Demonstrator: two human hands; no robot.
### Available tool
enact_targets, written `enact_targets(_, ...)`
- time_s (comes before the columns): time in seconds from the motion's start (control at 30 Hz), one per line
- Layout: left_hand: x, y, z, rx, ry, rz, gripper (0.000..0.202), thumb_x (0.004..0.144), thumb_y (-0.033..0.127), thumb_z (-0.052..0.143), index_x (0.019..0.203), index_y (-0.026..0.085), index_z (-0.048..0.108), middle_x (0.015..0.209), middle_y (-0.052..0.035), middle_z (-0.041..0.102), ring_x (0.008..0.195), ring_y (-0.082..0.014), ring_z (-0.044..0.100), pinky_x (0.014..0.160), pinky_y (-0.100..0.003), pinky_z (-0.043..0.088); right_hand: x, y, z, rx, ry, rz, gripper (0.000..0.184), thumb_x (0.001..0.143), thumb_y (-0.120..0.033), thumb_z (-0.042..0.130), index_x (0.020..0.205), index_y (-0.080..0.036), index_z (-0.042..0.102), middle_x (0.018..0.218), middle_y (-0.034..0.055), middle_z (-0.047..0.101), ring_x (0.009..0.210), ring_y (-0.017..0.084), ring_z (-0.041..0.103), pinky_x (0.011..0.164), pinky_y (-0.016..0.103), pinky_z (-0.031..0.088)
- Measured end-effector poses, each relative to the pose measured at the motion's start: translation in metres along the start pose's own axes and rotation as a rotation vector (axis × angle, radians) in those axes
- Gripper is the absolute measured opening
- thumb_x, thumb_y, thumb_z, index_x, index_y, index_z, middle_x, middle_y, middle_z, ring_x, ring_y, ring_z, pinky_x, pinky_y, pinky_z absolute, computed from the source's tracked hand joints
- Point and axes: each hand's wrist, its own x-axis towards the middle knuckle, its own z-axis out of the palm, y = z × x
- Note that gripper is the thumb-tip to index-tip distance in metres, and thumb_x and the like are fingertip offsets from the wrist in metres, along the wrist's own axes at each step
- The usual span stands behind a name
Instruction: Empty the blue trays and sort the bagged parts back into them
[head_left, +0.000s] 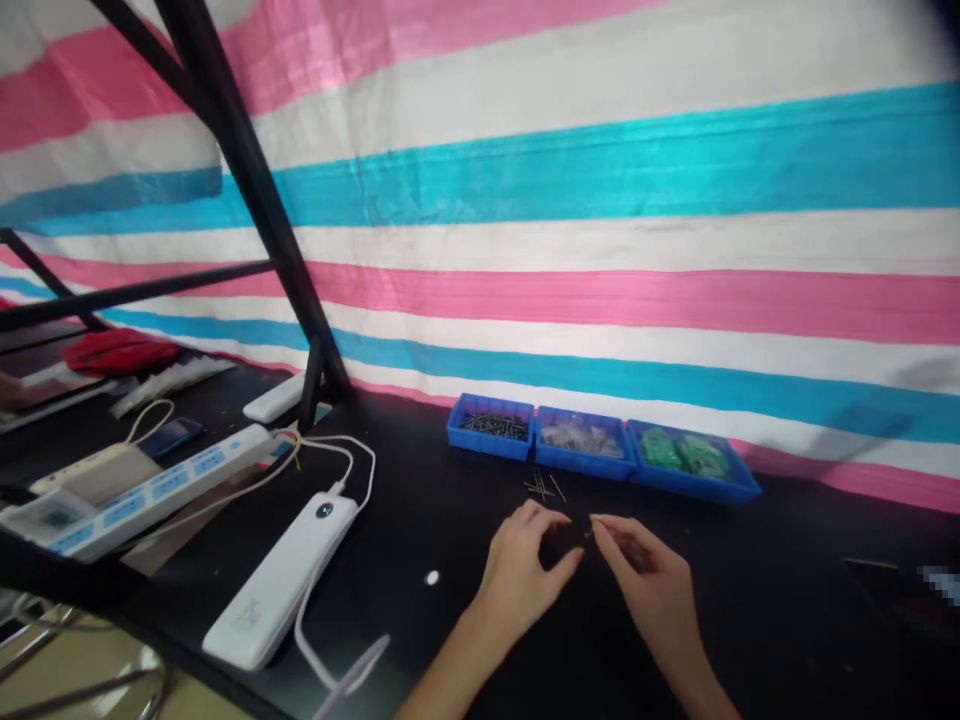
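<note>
My left hand (517,565) is just above the black table, thumb and forefinger spread apart with nothing between them. Close beside it on the right, my right hand (649,570) is closed in a pinch; a small brassy tip, apparently of a thin screw (588,533), pokes out at its fingertips. Several loose thin screws (540,486) lie on the table beyond my left hand. Behind them, three blue bins stand in a row: one with dark screws (495,426), one with clear plastic packets (581,438), one with green packets (684,455).
A white power bank (281,580) with a cable lies left of my hands, near a long power strip (161,495). A white round piece (432,578) sits between. A black metal frame (262,200) rises at left before a striped sheet (600,300). A dark object (900,590) lies right.
</note>
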Motion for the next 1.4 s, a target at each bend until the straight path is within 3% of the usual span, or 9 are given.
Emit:
enact_targets(0.1,-0.001,0.0,-0.003,0.109,0.054,0.025,0.017,0.076,0.028,0.058,0.092,0.024,0.062,0.085,-0.0038,0.06,0.08,-0.0201,0.055,0.071,-0.033,0.042,0.006,0.004,-0.001,0.061,0.036,0.041,0.023,0.071,-0.038,0.064,0.084,-0.019,0.069,0.08,0.0064,0.07,0.072,0.02,0.065,0.063,0.028,0.053)
enact_targets(0.27,0.0,0.003,-0.006,0.043,0.175,0.038,0.014,0.084,0.028,0.046,0.087,0.024,0.059,0.075,-0.0033,0.055,0.069,-0.0167,0.052,0.064,-0.03,0.043,0.017,0.008,0.006,0.222,0.027,0.068,0.021,0.068,-0.036,0.065,0.078,-0.018,0.069,0.07,0.0056,0.069,0.063,0.019,0.064,0.057,0.026,0.052)
enact_targets(0.47,0.002,0.005,-0.01,0.026,0.228,0.084,0.013,0.084,0.026,0.045,0.082,0.023,0.058,0.076,-0.0044,0.055,0.071,-0.0181,0.053,0.065,-0.03,0.042,0.05,-0.002,0.034,0.317,-0.212,0.053,0.02,0.069,-0.033,0.064,0.075,-0.015,0.068,0.06,0.0036,0.067,0.047,0.013,0.058,0.045,0.023,0.046)
enact_targets(0.63,0.004,0.003,-0.012,0.014,0.231,0.079,0.017,0.086,0.024,0.042,0.085,0.02,0.059,0.079,-0.0039,0.055,0.073,-0.016,0.055,0.067,-0.028,0.043,0.076,-0.016,0.049,0.429,-0.334,0.032,0.032,0.07,-0.033,0.063,0.099,-0.017,0.065,0.097,0.0083,0.069,0.077,0.018,0.065,0.056,0.025,0.05)
enact_targets(0.8,0.004,0.005,-0.013,0.023,0.241,0.06,0.016,0.085,0.025,0.045,0.086,0.019,0.06,0.078,-0.0029,0.056,0.069,-0.0143,0.054,0.06,-0.025,0.041,0.066,0.002,0.033,-0.007,-0.285,-0.159,0.027,0.074,-0.026,0.057,0.098,-0.02,0.066,0.101,0.0072,0.066,0.091,0.022,0.06,0.073,0.034,0.048)
enact_targets(0.9,0.004,0.005,-0.009,0.046,0.214,0.075,0.016,0.085,0.024,0.045,0.085,0.019,0.06,0.078,-0.0027,0.055,0.069,-0.0141,0.054,0.061,-0.024,0.042,0.054,0.018,0.02,-0.341,-0.297,-0.263,0.034,0.077,-0.026,0.055,0.11,-0.026,0.061,0.116,0.0059,0.06,0.109,0.024,0.05,0.089,0.04,0.039)
enact_targets(1.0,0.004,0.003,-0.005,0.093,0.172,0.089,0.017,0.085,0.023,0.044,0.086,0.019,0.06,0.077,-0.0024,0.055,0.07,-0.0143,0.054,0.064,-0.025,0.043,0.048,0.025,0.012,-0.532,-0.336,-0.315,0.036,0.084,-0.024,0.047,0.118,-0.029,0.056,0.124,0.0041,0.056,0.116,0.021,0.045,0.094,0.04,0.034)
enact_targets(1.23,0.008,-0.006,-0.01,0.146,0.174,0.08,0.016,0.085,0.025,0.044,0.088,0.02,0.059,0.077,-0.0017,0.054,0.071,-0.0145,0.054,0.067,-0.026,0.043,0.041,0.017,0.002,-0.61,-0.303,-0.347,0.034,0.085,-0.028,0.047,0.118,-0.027,0.056,0.12,0.0054,0.058,0.111,0.021,0.048,0.094,0.04,0.032)
enact_targets(1.4,0.01,-0.01,-0.013,0.147,0.19,0.064,0.016,0.084,0.027,0.045,0.088,0.02,0.06,0.079,-0.0019,0.055,0.069,-0.0142,0.053,0.064,-0.026,0.043,0.033,0.014,0.004,-0.569,-0.419,-0.412,0.036,0.087,-0.029,0.045,0.122,-0.03,0.052,0.127,0.0031,0.053,0.116,0.02,0.044,0.097,0.04,0.028)
